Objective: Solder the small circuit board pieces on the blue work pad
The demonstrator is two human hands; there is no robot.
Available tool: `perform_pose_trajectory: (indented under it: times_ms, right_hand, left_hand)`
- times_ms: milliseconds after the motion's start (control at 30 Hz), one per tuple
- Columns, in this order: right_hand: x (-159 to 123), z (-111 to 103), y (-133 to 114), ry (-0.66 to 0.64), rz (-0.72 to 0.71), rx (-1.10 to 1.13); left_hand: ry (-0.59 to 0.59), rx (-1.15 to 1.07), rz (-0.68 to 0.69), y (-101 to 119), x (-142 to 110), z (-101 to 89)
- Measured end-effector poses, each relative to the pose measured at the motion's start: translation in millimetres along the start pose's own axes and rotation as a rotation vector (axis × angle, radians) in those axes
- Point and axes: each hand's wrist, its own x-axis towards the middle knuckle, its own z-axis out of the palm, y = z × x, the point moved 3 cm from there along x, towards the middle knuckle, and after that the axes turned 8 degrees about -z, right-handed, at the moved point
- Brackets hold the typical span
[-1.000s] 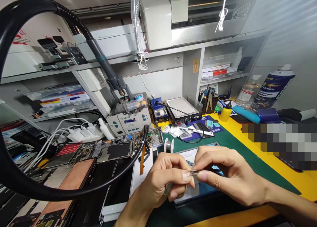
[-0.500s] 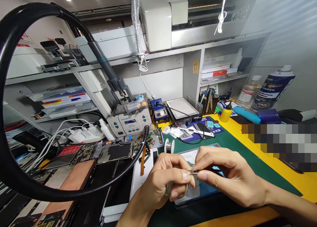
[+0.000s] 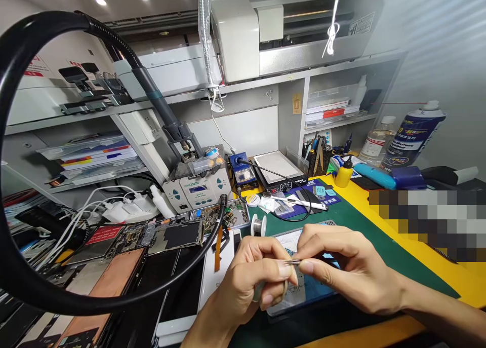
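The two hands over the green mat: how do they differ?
The left hand curls around the metal tweezers, while the right hand reaches in flatter from the side, its fingertips closing near the tweezers' tips. The left sits lower than the right. Both are bare and meet there.

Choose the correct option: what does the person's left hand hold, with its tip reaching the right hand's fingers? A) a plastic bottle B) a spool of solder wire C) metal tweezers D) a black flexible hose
C. The metal tweezers sit in the left hand, and their tips reach the fingers of the right hand.
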Motion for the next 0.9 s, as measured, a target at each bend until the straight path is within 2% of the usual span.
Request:
perform_pose_trajectory:
  times_ms: [167,267,333,467,567,633,700,900]
  right_hand:
    - [-1,-1,2,0.012,0.022,0.021]
    - [0,-2,2,0.027,0.065,0.000]
    - [0,-3,3,0.034,0.090,-0.026]
    - [2,-3,3,0.035,0.084,-0.064]
    - [3,-3,2,0.043,0.062,-0.118]
    - [4,-3,0,0.054,0.037,-0.159]
    - [5,-3,-1,0.065,0.006,-0.172]
    - [7,-2,-1,0.073,-0.044,-0.186]
  left_hand:
    - [0.042,0.088,0.034,2,-1,1.0]
    - [0.122,0.177,0.106,6,-4,1.1]
    - [0.237,0.358,0.217,10,-8,1.4]
    - [0.475,0.899,0.469,15,-14,7.5]
    - [0.583,1.083,0.637,13,-15,14.2]
    - [0.669,1.118,0.750,12,-16,17.6]
    - [0.725,1.112,0.797,10,-16,19.3]
    - [0.717,1.089,0.761,11,-16,19.7]
